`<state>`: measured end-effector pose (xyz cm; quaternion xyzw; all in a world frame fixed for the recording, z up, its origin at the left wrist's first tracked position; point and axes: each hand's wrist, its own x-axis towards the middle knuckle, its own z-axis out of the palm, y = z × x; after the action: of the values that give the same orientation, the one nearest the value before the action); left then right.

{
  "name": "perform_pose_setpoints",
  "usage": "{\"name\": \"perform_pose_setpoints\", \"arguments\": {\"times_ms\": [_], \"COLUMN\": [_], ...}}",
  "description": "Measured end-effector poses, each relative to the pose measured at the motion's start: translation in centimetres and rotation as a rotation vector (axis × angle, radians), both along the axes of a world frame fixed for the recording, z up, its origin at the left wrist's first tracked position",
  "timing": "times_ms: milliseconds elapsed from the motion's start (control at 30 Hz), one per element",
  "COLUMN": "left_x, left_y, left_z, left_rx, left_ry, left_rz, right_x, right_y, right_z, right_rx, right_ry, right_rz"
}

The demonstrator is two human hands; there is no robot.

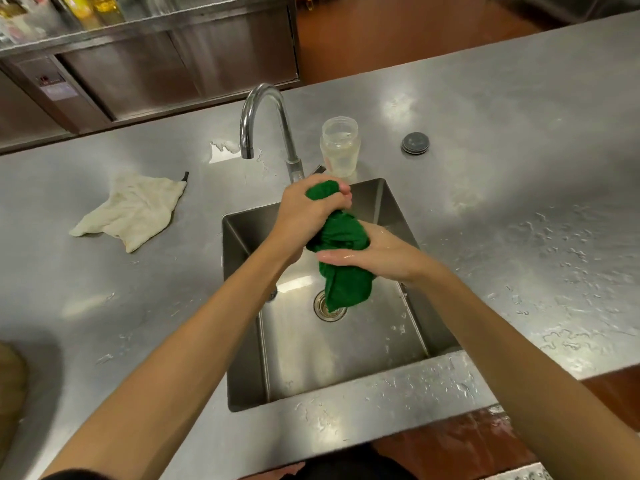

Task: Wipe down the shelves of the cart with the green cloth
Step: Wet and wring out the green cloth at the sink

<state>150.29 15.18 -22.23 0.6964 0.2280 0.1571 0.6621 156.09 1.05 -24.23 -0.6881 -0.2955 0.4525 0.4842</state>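
Observation:
The green cloth [341, 233] is bunched into a thick roll above the steel sink [349, 351]. My left hand [304, 213] grips its upper end, fingers curled round it. Lower down, my right hand [374, 252] grips the roll's middle, and it looks wet. The cloth's loose tail [348, 289] hangs over the drain [325, 310]. No cart is in view.
A curved tap [266, 126] rises behind the sink, with no water running. A clear plastic jar [340, 145] and a dark round lid [415, 143] stand behind. A crumpled white rag [133, 211] lies on the wet steel counter [519, 202] at left.

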Motion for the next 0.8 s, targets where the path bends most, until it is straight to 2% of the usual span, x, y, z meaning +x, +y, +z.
{"name": "perform_pose_setpoints", "arguments": {"times_ms": [133,233,300,467,567,667,800], "left_x": [-1.2,-2.5,-3.5,-5.7,-6.1,-6.1,-6.1], "left_y": [0.0,-0.5,-1.0,-3.5,-6.5,-9.6,-13.7], "left_z": [-0.3,-0.4,-0.1,0.1,-0.5,-0.4,0.2], "left_rx": [-0.093,-0.102,-0.027,0.310,0.537,0.584,0.483], "left_ry": [0.052,0.076,0.046,-0.012,-0.165,-0.293,-0.320], "left_rz": [-0.004,-0.097,-0.210,-0.642,-0.643,-0.640,-0.779], "right_x": [-1.2,-2.8,-4.1,-7.6,-10.0,-12.2,-14.3], "right_y": [-2.7,-4.8,-6.1,-9.9,-12.7,-16.1,-20.7], "right_z": [0.7,1.7,2.1,2.6,3.5,4.1,5.6], "right_rx": [0.014,0.015,-0.010,-0.002,0.020,0.003,-0.009], "right_ry": [-0.158,-0.253,-0.307,-0.425,-0.504,-0.603,-0.665], "right_rz": [-0.190,-0.276,-0.312,-0.510,-0.680,-0.780,-0.912]}}
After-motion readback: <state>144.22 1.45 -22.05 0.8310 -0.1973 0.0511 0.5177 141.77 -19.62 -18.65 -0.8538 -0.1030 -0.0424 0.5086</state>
